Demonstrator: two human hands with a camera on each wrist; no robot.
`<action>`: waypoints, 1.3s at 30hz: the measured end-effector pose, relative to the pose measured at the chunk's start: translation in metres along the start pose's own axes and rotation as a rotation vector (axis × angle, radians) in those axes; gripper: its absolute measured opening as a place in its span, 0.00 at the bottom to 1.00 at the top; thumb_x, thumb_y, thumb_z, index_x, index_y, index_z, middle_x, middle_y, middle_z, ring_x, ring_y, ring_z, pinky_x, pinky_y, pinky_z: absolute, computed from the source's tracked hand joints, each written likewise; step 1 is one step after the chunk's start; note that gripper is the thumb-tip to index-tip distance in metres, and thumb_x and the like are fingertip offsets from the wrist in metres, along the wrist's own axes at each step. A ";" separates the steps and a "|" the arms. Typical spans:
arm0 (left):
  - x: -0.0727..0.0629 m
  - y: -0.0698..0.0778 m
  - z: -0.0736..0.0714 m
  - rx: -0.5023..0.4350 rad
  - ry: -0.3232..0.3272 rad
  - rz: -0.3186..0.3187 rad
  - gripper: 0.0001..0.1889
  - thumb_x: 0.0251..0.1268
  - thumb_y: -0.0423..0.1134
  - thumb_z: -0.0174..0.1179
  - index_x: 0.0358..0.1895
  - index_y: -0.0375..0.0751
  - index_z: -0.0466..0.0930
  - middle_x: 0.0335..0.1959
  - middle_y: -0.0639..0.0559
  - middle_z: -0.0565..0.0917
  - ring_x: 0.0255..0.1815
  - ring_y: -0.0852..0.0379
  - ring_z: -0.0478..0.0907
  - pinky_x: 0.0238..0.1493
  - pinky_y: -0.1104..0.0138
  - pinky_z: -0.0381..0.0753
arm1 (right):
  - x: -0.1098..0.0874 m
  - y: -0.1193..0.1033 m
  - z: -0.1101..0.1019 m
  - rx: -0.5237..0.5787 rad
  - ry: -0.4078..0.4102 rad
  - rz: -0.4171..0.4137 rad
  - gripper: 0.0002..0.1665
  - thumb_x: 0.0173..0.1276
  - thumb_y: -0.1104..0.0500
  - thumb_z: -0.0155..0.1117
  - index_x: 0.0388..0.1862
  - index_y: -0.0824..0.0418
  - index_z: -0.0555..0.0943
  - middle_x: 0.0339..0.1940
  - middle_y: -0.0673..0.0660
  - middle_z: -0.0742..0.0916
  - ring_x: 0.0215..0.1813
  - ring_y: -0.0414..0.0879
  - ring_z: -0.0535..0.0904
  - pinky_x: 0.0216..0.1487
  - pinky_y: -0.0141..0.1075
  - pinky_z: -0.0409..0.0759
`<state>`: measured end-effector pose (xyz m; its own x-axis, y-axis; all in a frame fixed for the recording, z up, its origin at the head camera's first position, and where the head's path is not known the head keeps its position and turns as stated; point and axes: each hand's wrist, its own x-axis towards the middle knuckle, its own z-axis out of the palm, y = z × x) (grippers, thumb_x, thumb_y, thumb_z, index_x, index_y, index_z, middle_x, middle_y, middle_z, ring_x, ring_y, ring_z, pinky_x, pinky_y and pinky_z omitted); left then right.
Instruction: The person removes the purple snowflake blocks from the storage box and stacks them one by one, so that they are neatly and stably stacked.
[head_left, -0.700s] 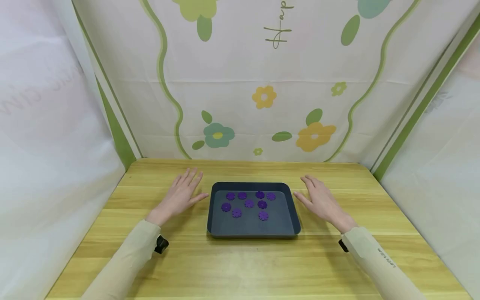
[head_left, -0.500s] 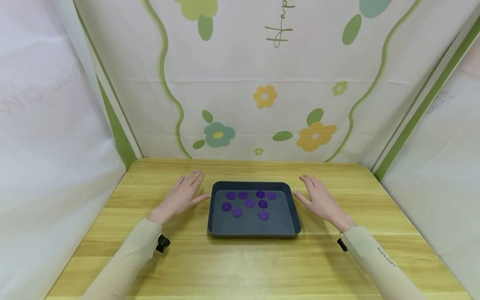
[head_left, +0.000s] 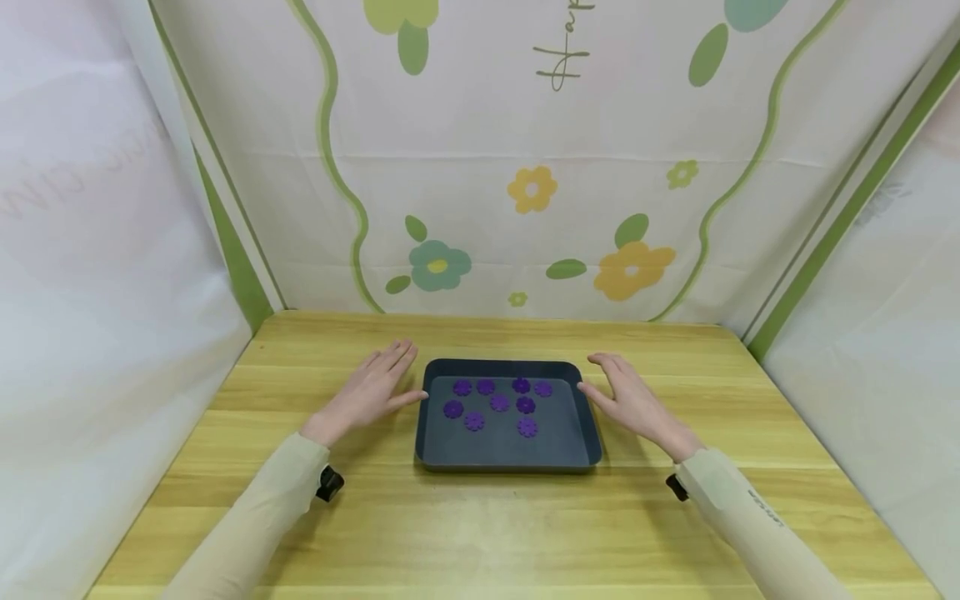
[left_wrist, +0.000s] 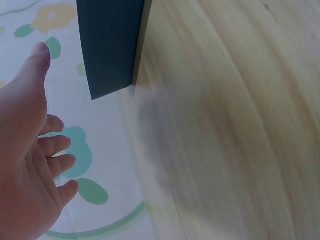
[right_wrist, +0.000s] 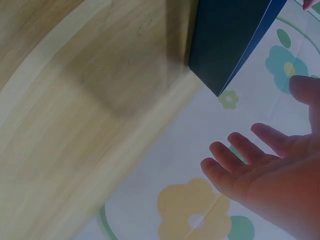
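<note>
A dark grey rectangular tray (head_left: 510,454) lies on the table, with several purple flower-shaped discs (head_left: 498,403) spread over its floor. My left hand (head_left: 369,389) is beside the tray's left side, fingers extended and thumb pointing at the rim; whether the thumb touches it I cannot tell. On the opposite side, my right hand (head_left: 628,400) has its thumb near the right rim, the fingers stretched and slightly bent. Both wrist views show the hands holding nothing, next to the tray's outer wall (left_wrist: 111,45).
The wooden table (head_left: 480,542) carries the tray near its middle. A white printed cloth (head_left: 480,125) with flowers hangs behind the table, and similar white cloth closes in the left and right sides. Black wrist devices (head_left: 330,483) sit under the sleeves.
Both hands have moved inward toward the tray, the left to the right and the right to the left. The discs keep their places in the tray. The head view has shifted slightly.
</note>
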<state>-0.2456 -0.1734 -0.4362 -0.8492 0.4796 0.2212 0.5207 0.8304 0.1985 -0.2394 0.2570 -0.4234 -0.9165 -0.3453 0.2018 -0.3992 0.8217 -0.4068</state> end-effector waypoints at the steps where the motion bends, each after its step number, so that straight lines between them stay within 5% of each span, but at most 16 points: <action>1: 0.000 0.000 0.000 0.001 -0.005 0.001 0.44 0.68 0.60 0.57 0.76 0.31 0.56 0.78 0.35 0.59 0.79 0.35 0.56 0.78 0.41 0.56 | 0.000 0.000 0.000 0.003 -0.003 -0.001 0.38 0.76 0.46 0.57 0.72 0.71 0.64 0.71 0.71 0.72 0.72 0.67 0.66 0.72 0.62 0.66; 24: 0.005 0.007 0.008 -0.046 -0.074 0.010 0.45 0.69 0.61 0.56 0.78 0.35 0.54 0.79 0.39 0.57 0.81 0.40 0.54 0.80 0.45 0.54 | 0.007 -0.007 0.006 0.110 0.004 -0.044 0.30 0.74 0.53 0.60 0.67 0.71 0.72 0.64 0.70 0.79 0.64 0.65 0.76 0.62 0.59 0.77; 39: 0.005 0.013 0.014 -0.036 -0.060 0.075 0.44 0.68 0.59 0.58 0.76 0.31 0.58 0.77 0.35 0.61 0.78 0.38 0.59 0.77 0.43 0.61 | 0.011 -0.015 0.006 0.225 -0.078 -0.011 0.26 0.75 0.54 0.59 0.65 0.68 0.73 0.63 0.69 0.80 0.63 0.64 0.78 0.62 0.59 0.79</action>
<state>-0.2442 -0.1568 -0.4458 -0.8109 0.5571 0.1790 0.5849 0.7814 0.2176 -0.2437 0.2379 -0.4208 -0.9077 -0.3950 0.1413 -0.3967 0.6987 -0.5953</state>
